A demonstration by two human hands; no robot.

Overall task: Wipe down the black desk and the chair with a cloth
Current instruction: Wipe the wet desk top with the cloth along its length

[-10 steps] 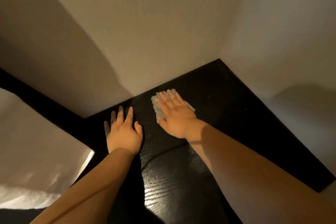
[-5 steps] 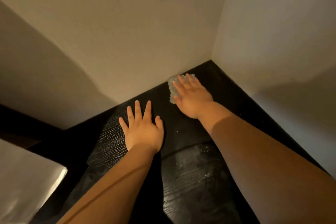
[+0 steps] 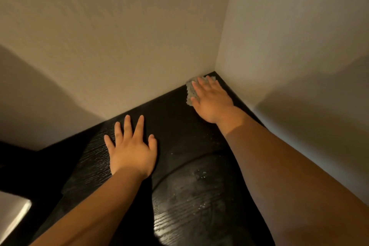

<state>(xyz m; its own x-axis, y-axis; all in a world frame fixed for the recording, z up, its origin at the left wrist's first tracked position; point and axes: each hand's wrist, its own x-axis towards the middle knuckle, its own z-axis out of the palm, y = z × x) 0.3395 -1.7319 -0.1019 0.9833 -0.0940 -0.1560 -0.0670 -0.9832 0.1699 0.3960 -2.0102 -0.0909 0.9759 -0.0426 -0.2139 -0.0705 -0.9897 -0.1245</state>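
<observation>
Leftmost, at the lower edge, we see the corner of a pale object [image 3: 12,215] with a sheen on it; we cannot tell what it is. Beside it begins the black surface [image 3: 179,132], whose wood grain shows wherever the light falls on it. On it lies the left hand [image 3: 130,150], palm down, with its fingers straight and spread apart and the thumb out to the right. It holds nothing and rests flat on the dark top, near the back wall [image 3: 119,46]. Between the two forearms, nearer to us, we notice a shiny patch with small wet-looking specks [image 3: 199,174] in the grain. Further right, the grey cloth [image 3: 189,94] sits in the far corner of the surface, where the back wall meets the side wall [image 3: 299,46]. The right hand [image 3: 212,100] presses flat on top of the cloth, fingers straight and close together, pointing into the corner. It covers most of the cloth, so only the left edge and a strip past the fingertips show. The cloth's far edge lies just beside the back wall; we cannot tell whether it touches.
</observation>
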